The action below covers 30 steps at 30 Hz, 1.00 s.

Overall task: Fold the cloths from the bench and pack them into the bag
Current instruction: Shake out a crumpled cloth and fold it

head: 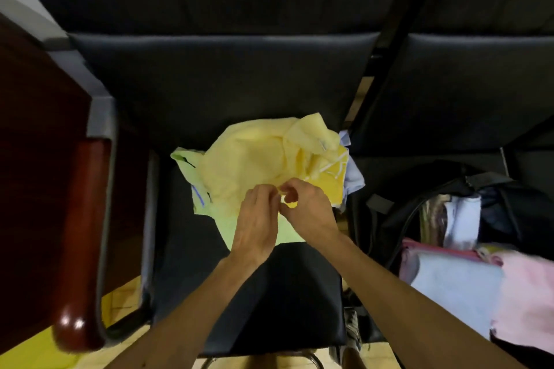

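Head view looks down on a yellow cloth [254, 165] lying crumpled on the black padded tabletop [284, 293], near the middle of the seat. Its long axis runs from near-left to far-right, and a loose flap peaks at the far-right end, pointing toward the backrest.

The left hand [254, 219] and right hand [308, 210] meet at the cloth's near edge, fingers curled and pinching a small fold of yellow fabric between them. The knuckles hide just how much hem each one holds.

A green cloth [227, 225] lies underneath, mostly covered, showing only at the left and near sides. A pale blue cloth [353, 177] peeks out at the right.

Right of the seat stands an open black bag [398, 213]. Its contents are blurred and hard to tell apart. Near it lie a folded light blue cloth [455, 284] and a pink cloth [527, 293], the pink one cut off by the frame edge.
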### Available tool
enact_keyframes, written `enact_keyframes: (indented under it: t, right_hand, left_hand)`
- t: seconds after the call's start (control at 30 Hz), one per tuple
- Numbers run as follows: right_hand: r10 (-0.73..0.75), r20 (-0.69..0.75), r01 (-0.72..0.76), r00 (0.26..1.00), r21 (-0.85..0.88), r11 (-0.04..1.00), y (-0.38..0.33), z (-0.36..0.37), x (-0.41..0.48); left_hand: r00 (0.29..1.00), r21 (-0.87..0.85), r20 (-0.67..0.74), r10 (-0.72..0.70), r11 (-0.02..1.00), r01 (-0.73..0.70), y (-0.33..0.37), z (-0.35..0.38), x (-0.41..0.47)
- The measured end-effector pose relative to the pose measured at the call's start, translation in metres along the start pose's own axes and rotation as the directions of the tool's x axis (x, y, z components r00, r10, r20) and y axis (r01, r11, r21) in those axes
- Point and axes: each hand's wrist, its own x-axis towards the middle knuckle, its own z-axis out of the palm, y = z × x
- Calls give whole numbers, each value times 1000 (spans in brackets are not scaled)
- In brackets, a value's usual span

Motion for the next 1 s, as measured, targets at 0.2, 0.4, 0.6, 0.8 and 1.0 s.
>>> enact_keyframes:
  t: [0.2, 0.4, 0.6, 0.8, 1.0]
  right_hand:
    - [-124, -106, 111, 987, -121, 986, -59, -53, -47]
    - [-198, -207, 187, 958, -72, 980, -122, -130, -132]
    - [-307, -277, 373, 910, 225, 900, -179, -219, -214]
    - [-428, -308, 508, 850, 260, 821, -222, -278, -293]
    - [-625, -166, 643, 762, 82, 762, -224, -296, -345]
  left_hand:
    - [994, -268, -73, 76, 959, -93, 92, -97, -15]
    - [957, -258, -158, 244, 925, -278, 190, -193, -57]
    - [906, -259, -139, 399, 869, -422, 258, -261, -99]
    - [891, -190, -11, 455, 874, -448, 280, -279, -135]
    - [858, -170, 78, 507, 855, -490, 324, -272, -179]
